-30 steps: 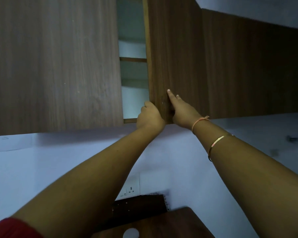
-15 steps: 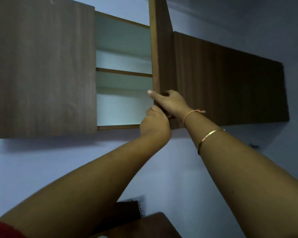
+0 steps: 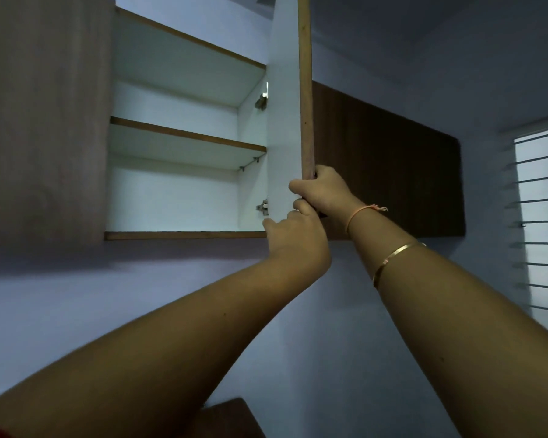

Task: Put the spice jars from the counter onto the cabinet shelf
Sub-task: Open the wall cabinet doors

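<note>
Wall cabinet open, bare shelf (image 3: 184, 137) left of both hands, right hand (image 3: 321, 188) and left hand (image 3: 295, 232) fingers curled gripping door (image 3: 285, 121) bottom corner

No legible text, label, brand, number or sign appears on any surface in the head view.
</note>
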Tool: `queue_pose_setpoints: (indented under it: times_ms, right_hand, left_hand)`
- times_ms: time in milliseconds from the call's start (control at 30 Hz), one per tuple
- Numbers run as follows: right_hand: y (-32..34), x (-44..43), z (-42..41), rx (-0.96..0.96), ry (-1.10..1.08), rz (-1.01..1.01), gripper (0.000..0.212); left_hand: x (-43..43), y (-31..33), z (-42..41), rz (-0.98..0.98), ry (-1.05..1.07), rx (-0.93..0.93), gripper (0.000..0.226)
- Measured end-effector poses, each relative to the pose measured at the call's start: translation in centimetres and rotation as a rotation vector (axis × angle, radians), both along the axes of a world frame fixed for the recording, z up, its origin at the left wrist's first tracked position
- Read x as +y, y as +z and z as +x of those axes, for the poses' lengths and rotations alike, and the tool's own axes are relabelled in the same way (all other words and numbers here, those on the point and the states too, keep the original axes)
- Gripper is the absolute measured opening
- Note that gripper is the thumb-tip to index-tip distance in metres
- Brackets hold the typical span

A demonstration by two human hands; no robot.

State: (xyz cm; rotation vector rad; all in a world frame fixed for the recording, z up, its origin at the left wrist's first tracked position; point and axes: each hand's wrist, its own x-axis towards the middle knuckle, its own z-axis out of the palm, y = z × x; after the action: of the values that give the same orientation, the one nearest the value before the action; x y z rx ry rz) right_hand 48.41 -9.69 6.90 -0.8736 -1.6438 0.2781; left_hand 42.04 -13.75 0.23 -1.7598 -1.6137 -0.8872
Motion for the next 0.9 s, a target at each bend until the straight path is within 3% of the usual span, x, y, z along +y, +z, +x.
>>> queue_pose_setpoints:
  times_ms: [233,400,500,633,900]
  right_hand:
    - [-0.4,0.9,5.7,0.113,-0.085,-0.007,0.009]
    - [-1.8,1.9,9.9,-0.037,-0.465,0.179,0.054]
    - [-2.7,2.6,12.5,-0.212,-0.659,0.255,0.078]
    - [-3.1,3.2,15.3,-0.490,-0.743,0.228,0.067]
    - [-2.3,4.1,15.6,-0.586,-0.824,0.191,0.067]
  left_hand:
    - [0.9,-0.2,4.6,-0.060,-0.082,0.144,0.079]
    - [2.3,-0.2,7.5,-0.040,-0.160,0.316,0.053]
    - [3.6,0.0,9.2,-0.043,-0.183,0.391,0.063]
    - [5.4,0.4,11.0,-0.146,-0.182,0.478,0.076]
    - [6.8,-0.4,13.1,-0.252,-0.177,0.454,0.085]
